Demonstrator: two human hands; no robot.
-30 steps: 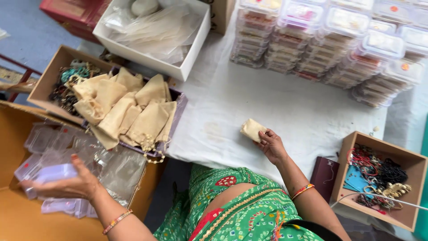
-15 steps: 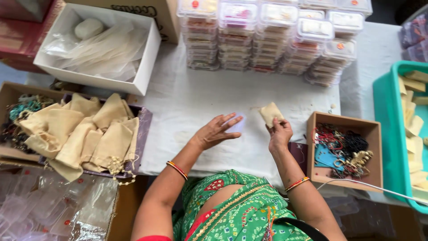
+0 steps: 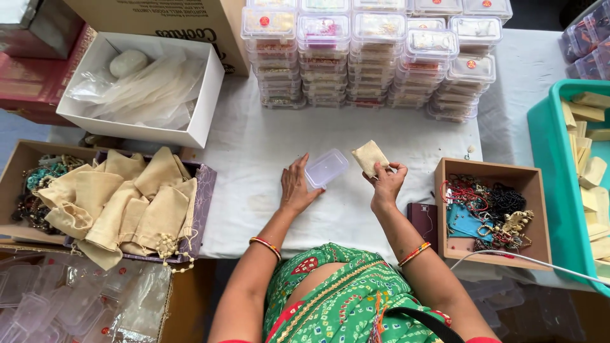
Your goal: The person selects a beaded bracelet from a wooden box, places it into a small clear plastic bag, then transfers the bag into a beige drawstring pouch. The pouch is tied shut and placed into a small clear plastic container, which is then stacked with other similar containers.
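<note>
White cloth-covered table (image 3: 254, 152) fills the view; nearest, left hand (image 3: 296, 188) lies flat and unclenched, fingertips touching a small clear plastic box (image 3: 326, 168); right hand (image 3: 386, 182) pinches a beige pouch (image 3: 370, 157) just above the cloth; wooden tray of jewellery (image 3: 489, 213) to the right; beige pouches heaped (image 3: 127, 203) left; stacked clear boxes (image 3: 368, 57) far back.

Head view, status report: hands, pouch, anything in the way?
Left hand flat on white tablecloth, fingertips touching clear plastic box. Right hand holds beige pouch. Nothing between them.
</note>
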